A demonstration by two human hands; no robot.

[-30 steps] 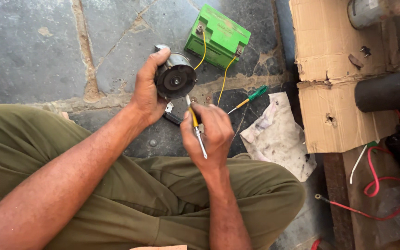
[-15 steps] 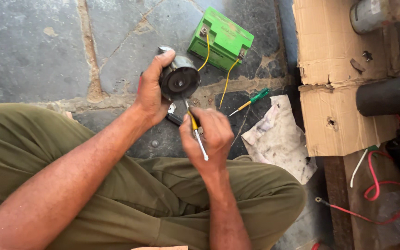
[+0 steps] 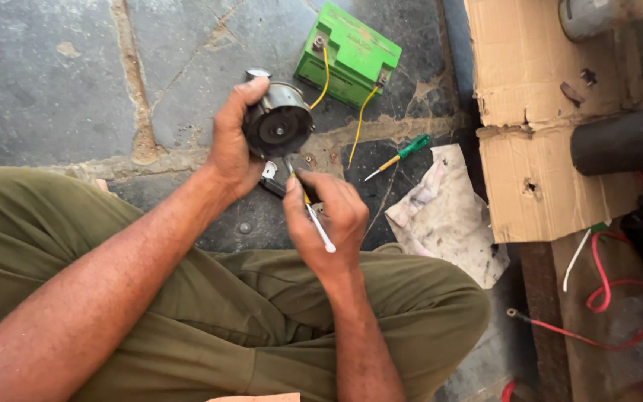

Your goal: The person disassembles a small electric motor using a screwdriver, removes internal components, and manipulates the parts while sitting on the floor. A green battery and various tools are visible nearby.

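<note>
Motor gripped in your left hand; right hand clamps thin tool just below it. Next: steady tip on motor's underside.

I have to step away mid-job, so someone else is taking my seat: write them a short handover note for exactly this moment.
Left hand: grips the round grey metal motor, dark end face toward you.
Right hand: holds a thin white-handled tool, tip at a small part just under the motor.
Nearby: green box-shaped battery on the stone floor, two yellow wires running from it toward the motor; green-handled screwdriver lies beside a dirty white rag.
Done: motor lifted.
Left: I cannot tell.
</note>
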